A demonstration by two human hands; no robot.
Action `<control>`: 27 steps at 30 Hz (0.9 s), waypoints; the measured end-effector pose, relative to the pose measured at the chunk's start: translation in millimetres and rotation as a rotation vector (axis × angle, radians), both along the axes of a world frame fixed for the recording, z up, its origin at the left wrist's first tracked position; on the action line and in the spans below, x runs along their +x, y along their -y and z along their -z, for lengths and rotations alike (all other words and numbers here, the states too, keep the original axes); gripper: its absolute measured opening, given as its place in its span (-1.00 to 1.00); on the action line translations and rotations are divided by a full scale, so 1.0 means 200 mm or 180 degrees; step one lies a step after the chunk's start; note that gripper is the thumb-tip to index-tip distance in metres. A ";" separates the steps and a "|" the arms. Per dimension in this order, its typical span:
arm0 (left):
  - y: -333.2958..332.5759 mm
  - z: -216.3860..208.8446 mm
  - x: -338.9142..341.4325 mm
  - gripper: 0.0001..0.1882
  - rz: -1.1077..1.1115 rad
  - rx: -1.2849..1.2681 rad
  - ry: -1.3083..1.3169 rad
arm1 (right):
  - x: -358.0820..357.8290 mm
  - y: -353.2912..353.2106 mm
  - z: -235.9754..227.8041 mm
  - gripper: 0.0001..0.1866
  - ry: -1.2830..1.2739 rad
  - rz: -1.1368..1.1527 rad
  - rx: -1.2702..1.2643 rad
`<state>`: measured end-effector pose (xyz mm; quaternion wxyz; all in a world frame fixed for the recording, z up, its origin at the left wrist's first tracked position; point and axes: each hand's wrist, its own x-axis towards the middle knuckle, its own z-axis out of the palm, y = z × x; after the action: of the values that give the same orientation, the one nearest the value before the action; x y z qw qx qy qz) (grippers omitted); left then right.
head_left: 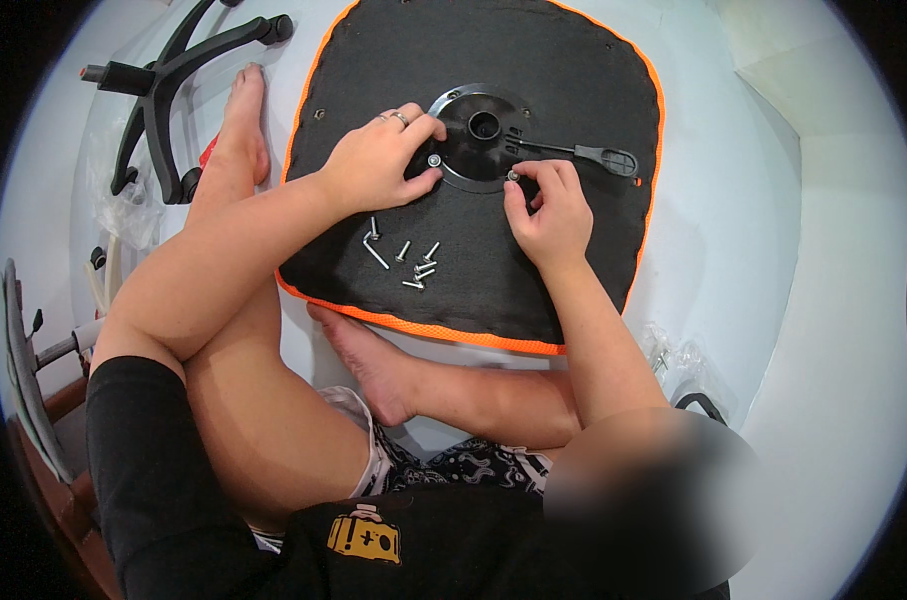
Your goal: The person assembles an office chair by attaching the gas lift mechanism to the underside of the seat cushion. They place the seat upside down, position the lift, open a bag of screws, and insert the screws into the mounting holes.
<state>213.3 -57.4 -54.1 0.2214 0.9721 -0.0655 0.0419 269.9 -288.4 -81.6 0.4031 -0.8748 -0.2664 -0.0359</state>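
Note:
A black chair seat (374,110) with orange edging lies underside up before me. On its middle sits a round black mounting plate (464,150) with a central socket and a lever (606,158) reaching right. My left hand (379,160) rests at the plate's left rim, thumb and fingers apart around a bolt head (434,160) in the plate. At the plate's near right rim, my right hand (552,210) pinches a bolt (514,176) between thumb and finger. Several loose bolts (426,266) and an L-shaped hex key (377,254) lie on the near part of the seat.
At the far left stands a black wheeled chair base (159,95) beside my foot. A clear plastic bag (689,370) lies at the right near my knee, another (124,205) at the left. My crossed legs (494,395) border the seat's near edge.

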 end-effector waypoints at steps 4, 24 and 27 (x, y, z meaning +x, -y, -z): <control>-0.03 0.03 0.00 -0.83 0.0126 0.0320 -0.0085 | 0.00 0.00 -0.01 -0.79 0.0012 -0.0035 -0.0007; -0.03 0.02 0.00 -0.81 0.0378 -0.0131 0.0263 | 0.00 0.00 0.00 -0.79 0.0003 -0.0044 -0.0027; -0.03 0.02 0.01 -0.79 0.0022 0.0002 0.0223 | 0.00 0.00 0.00 -0.79 -0.0005 -0.0043 -0.0028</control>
<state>215.0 -51.8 -57.1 0.2188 0.9699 -0.0766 0.0751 269.4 -289.0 -81.7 0.3997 -0.8747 -0.2722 -0.0313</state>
